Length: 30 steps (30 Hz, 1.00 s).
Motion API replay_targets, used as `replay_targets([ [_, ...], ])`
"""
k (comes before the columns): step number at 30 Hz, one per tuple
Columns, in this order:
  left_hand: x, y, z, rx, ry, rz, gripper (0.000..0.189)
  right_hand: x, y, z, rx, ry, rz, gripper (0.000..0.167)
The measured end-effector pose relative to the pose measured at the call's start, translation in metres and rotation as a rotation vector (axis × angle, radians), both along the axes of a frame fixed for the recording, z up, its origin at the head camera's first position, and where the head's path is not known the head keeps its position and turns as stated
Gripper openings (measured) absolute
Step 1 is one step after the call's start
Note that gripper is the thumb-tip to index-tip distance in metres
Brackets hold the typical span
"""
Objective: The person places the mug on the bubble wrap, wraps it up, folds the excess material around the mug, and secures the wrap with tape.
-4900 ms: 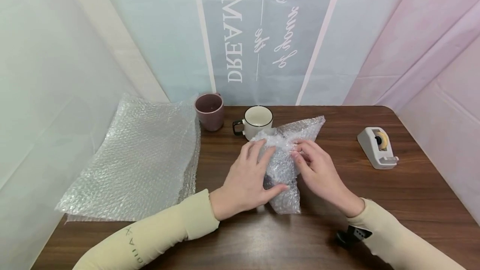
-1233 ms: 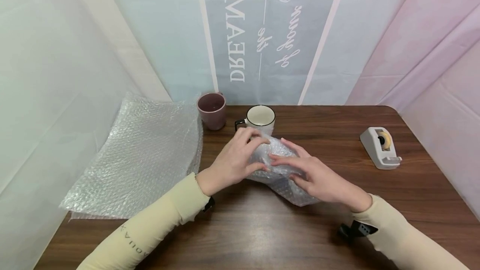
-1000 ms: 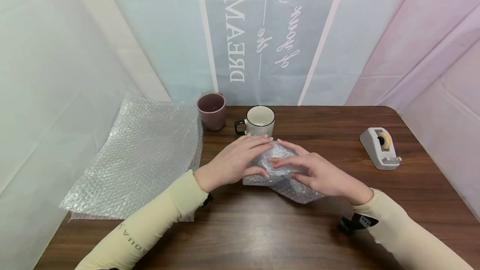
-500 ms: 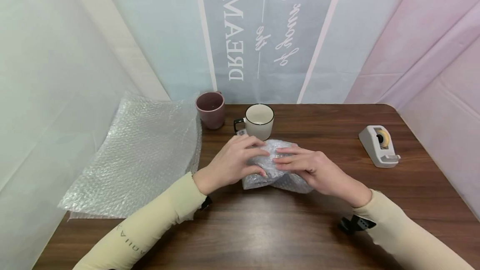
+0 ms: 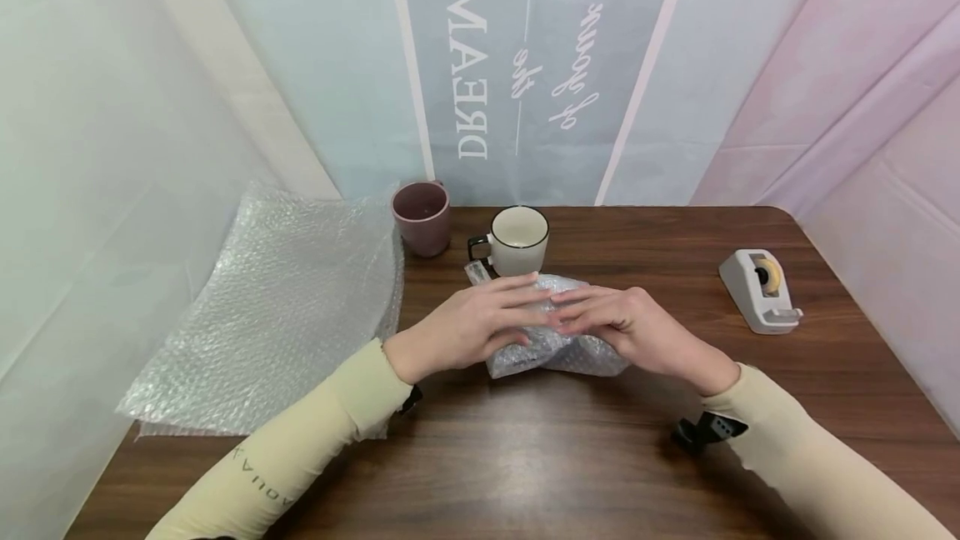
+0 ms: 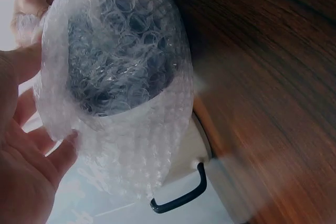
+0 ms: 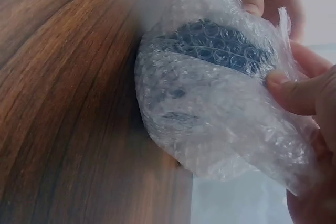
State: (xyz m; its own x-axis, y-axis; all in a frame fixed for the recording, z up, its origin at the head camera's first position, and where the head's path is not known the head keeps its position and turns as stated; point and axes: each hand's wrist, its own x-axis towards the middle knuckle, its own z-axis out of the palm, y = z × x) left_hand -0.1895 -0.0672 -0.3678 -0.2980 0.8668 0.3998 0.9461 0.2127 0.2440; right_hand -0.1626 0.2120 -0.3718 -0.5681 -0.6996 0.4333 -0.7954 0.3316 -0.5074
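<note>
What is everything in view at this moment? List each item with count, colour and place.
Bubble-wrapped bundle: 1, clear over something dark, between the hands
Bubble wrap sheets: stacked, count unclear, clear, table's left side
Mug with black rim and handle: 1, white, just beyond the bundle
Plain mug: 1, mauve, left of the white one
Tape dispenser: 1, whitish, far right; yellowish tape roll inside
Wood-grain table: 1, dark brown, underneath
Lettered backdrop: 1, blue-grey with white lettering, behind the table
Left hand: 1, bare, on the bundle
Right hand: 1, bare, on the bundle
Sleeves: 2, pale yellow, on both forearms
Wrist devices: 2, black, one per wrist
</note>
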Motion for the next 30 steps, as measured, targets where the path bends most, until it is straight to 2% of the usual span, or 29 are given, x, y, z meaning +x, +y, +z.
replay_targets([
  [5,0.000,0.000,-0.001,-0.034,0.104,-0.009,0.044,0.002,0.002,0.000,-0.024,0.098,-0.058,0.048],
  [10,0.000,0.001,-0.001,-0.023,0.098,-0.007,0.046,0.005,0.016,0.004,-0.076,0.062,-0.079,0.045],
  [12,0.000,0.002,-0.002,-0.003,0.082,-0.008,0.046,0.007,0.027,0.007,-0.122,0.041,-0.123,0.044],
  [15,0.000,0.002,-0.003,0.028,0.060,-0.004,0.047,0.007,0.052,0.012,-0.141,0.080,-0.285,0.048],
  [18,0.000,0.002,-0.003,0.036,0.059,0.002,0.042,0.011,0.083,0.017,-0.023,0.112,-0.581,0.047],
  [19,0.000,0.002,-0.003,0.034,0.061,0.006,0.040,0.012,0.094,0.018,0.026,0.098,-0.676,0.045],
  [20,0.000,0.002,-0.004,0.030,0.066,0.009,0.039,0.014,0.106,0.018,0.078,0.066,-0.766,0.045],
  [22,0.000,0.002,-0.005,0.024,0.070,0.010,0.037,0.015,0.131,0.017,0.157,-0.034,-0.893,0.049],
  [24,0.000,0.003,-0.005,0.022,0.066,0.012,0.038,0.016,0.155,0.012,0.207,-0.156,-0.959,0.062],
  [27,0.000,0.003,-0.004,0.020,0.049,0.011,0.038,0.016,0.186,0.002,0.287,-0.324,-0.992,0.085],
  [30,0.000,0.003,-0.004,0.016,0.033,0.012,0.038,0.017,0.205,-0.008,0.355,-0.436,-0.979,0.095],
])
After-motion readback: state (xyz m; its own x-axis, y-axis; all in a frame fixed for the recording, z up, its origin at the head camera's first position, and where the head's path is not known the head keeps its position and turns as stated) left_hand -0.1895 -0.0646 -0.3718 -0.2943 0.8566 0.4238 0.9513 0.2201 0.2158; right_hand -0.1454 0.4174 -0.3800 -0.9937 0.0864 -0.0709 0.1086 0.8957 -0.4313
